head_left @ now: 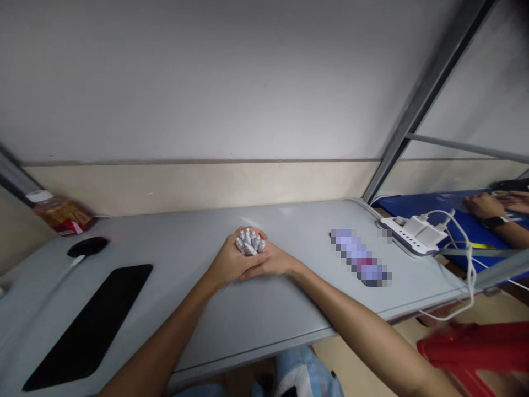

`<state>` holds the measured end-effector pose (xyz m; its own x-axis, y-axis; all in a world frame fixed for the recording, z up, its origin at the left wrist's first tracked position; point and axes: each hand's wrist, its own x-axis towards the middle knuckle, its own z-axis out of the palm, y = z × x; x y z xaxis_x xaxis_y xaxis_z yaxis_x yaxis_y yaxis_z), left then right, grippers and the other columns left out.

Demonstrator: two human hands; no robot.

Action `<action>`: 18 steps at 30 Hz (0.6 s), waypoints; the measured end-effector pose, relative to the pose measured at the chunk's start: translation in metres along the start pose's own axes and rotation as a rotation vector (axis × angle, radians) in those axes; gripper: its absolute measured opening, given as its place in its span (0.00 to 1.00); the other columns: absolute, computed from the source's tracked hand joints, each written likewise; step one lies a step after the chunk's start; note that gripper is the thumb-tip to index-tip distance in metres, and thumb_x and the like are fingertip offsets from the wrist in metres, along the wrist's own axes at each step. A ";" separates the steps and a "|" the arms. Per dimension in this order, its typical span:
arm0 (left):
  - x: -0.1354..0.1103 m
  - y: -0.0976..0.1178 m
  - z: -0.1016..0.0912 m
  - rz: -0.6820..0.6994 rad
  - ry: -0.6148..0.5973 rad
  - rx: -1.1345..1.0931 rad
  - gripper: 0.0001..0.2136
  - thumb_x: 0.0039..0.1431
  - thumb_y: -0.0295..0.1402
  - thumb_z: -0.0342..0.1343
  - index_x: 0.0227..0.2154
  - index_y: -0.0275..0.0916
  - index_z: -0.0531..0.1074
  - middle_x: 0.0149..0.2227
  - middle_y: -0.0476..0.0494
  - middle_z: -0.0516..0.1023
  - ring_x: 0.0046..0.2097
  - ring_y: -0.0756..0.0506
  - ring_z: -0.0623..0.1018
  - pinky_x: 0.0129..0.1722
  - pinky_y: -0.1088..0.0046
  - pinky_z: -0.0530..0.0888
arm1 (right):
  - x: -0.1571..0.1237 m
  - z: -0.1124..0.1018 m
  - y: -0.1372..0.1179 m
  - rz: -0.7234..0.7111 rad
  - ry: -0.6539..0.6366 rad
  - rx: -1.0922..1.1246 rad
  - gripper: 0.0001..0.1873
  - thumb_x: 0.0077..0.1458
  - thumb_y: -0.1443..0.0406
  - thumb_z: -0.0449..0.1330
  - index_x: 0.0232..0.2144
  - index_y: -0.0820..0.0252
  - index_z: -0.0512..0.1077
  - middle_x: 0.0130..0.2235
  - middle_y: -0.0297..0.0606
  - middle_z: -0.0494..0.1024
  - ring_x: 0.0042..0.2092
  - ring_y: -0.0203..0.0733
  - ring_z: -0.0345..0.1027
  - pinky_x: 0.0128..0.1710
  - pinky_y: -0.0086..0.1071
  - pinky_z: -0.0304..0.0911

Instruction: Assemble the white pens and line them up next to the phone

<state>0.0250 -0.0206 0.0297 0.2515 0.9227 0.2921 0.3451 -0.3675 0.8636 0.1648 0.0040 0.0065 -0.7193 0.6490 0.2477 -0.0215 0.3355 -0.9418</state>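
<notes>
In the middle of the grey table, both of my hands close around a bundle of silvery, narrow-tipped pieces (250,242). Their ends point up in a tight cluster; the lower parts are hidden by my fingers, and I cannot make out their exact kind. My left hand (227,260) wraps the bundle from the left side. On the right, my right hand (270,261) presses against it, with its fingers meeting those of my left hand. Both forearms reach in from the near edge.
A black mat (93,325) lies at left, near a black oval device (88,246) with a white cable and a red-labelled bottle (64,214). To the right are a blurred-out phone-like item (359,259), a power strip (409,236), metal frame posts, another person's hands (490,207) and a red stool (483,347).
</notes>
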 end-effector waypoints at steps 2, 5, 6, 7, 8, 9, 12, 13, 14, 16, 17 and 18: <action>0.000 -0.001 -0.002 -0.025 0.007 -0.032 0.15 0.45 0.35 0.64 0.37 0.38 0.73 0.35 0.48 0.75 0.36 0.48 0.75 0.38 0.73 0.72 | 0.001 0.001 0.002 -0.003 -0.002 0.043 0.30 0.38 0.64 0.70 0.45 0.59 0.68 0.39 0.35 0.74 0.44 0.42 0.69 0.47 0.36 0.67; 0.001 -0.002 -0.006 -0.081 0.029 -0.163 0.11 0.48 0.35 0.62 0.34 0.36 0.73 0.33 0.47 0.75 0.35 0.48 0.75 0.37 0.73 0.73 | 0.005 0.009 0.004 -0.066 0.060 0.067 0.35 0.35 0.62 0.72 0.48 0.61 0.67 0.44 0.38 0.73 0.48 0.44 0.68 0.50 0.36 0.65; 0.001 -0.002 -0.007 -0.103 0.036 -0.204 0.11 0.48 0.36 0.62 0.33 0.36 0.72 0.32 0.47 0.76 0.35 0.48 0.76 0.36 0.73 0.73 | 0.006 0.012 0.004 -0.075 0.051 0.063 0.34 0.36 0.61 0.72 0.47 0.62 0.68 0.44 0.39 0.73 0.48 0.44 0.67 0.51 0.36 0.64; 0.001 -0.002 -0.008 -0.123 0.041 -0.232 0.10 0.49 0.36 0.61 0.32 0.36 0.72 0.31 0.47 0.76 0.34 0.47 0.76 0.36 0.72 0.73 | 0.007 0.016 0.004 -0.085 0.053 0.058 0.32 0.37 0.60 0.71 0.46 0.63 0.69 0.44 0.39 0.73 0.48 0.44 0.68 0.50 0.36 0.65; 0.002 -0.003 -0.009 -0.140 0.046 -0.245 0.10 0.49 0.37 0.61 0.32 0.35 0.72 0.31 0.47 0.76 0.34 0.47 0.76 0.35 0.72 0.73 | 0.008 0.019 0.004 -0.096 0.078 0.066 0.32 0.38 0.59 0.71 0.46 0.63 0.69 0.43 0.39 0.74 0.47 0.44 0.68 0.50 0.36 0.65; 0.002 -0.004 -0.009 -0.152 0.051 -0.249 0.10 0.49 0.37 0.62 0.31 0.35 0.72 0.30 0.47 0.75 0.33 0.48 0.75 0.34 0.72 0.73 | 0.009 0.023 0.005 -0.100 0.102 0.083 0.32 0.39 0.58 0.71 0.46 0.63 0.69 0.43 0.39 0.74 0.46 0.44 0.68 0.49 0.36 0.65; 0.003 -0.008 -0.010 -0.160 0.067 -0.268 0.10 0.47 0.36 0.63 0.29 0.36 0.71 0.27 0.49 0.74 0.31 0.49 0.74 0.32 0.74 0.72 | 0.011 0.030 0.008 -0.102 0.163 0.115 0.29 0.39 0.55 0.70 0.43 0.62 0.70 0.41 0.38 0.74 0.43 0.42 0.69 0.46 0.33 0.66; 0.003 -0.009 -0.009 -0.159 0.077 -0.281 0.11 0.46 0.35 0.64 0.29 0.36 0.71 0.27 0.50 0.74 0.30 0.49 0.74 0.31 0.75 0.71 | 0.012 0.031 0.009 -0.094 0.178 0.094 0.29 0.39 0.55 0.70 0.42 0.62 0.71 0.41 0.38 0.75 0.42 0.41 0.69 0.44 0.32 0.66; 0.004 -0.011 -0.009 -0.160 0.090 -0.296 0.11 0.45 0.35 0.65 0.28 0.36 0.71 0.27 0.51 0.73 0.30 0.50 0.74 0.31 0.75 0.71 | 0.012 0.031 0.010 -0.078 0.189 0.056 0.29 0.39 0.54 0.70 0.42 0.62 0.71 0.40 0.37 0.75 0.41 0.41 0.69 0.42 0.31 0.66; 0.005 -0.013 -0.008 -0.198 0.133 -0.318 0.11 0.44 0.36 0.65 0.27 0.36 0.71 0.25 0.51 0.73 0.28 0.51 0.73 0.30 0.76 0.70 | 0.011 0.028 0.011 -0.025 0.207 -0.071 0.27 0.40 0.52 0.69 0.40 0.61 0.72 0.37 0.35 0.75 0.37 0.38 0.67 0.37 0.29 0.65; 0.006 -0.013 -0.008 -0.231 0.165 -0.330 0.11 0.44 0.37 0.65 0.26 0.36 0.71 0.25 0.51 0.73 0.27 0.51 0.73 0.29 0.77 0.70 | 0.011 0.025 0.011 0.006 0.213 -0.159 0.25 0.40 0.51 0.69 0.37 0.62 0.72 0.34 0.34 0.74 0.34 0.37 0.66 0.35 0.28 0.63; 0.007 -0.014 -0.008 -0.266 0.199 -0.349 0.12 0.44 0.38 0.64 0.26 0.36 0.71 0.24 0.51 0.73 0.26 0.51 0.73 0.27 0.77 0.69 | 0.010 0.021 0.010 0.036 0.212 -0.241 0.23 0.42 0.51 0.68 0.33 0.62 0.72 0.30 0.33 0.73 0.31 0.36 0.65 0.32 0.28 0.61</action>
<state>0.0146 -0.0075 0.0229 0.0056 0.9963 0.0856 0.0414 -0.0858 0.9955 0.1426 -0.0002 -0.0054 -0.5554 0.7827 0.2807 0.1850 0.4455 -0.8760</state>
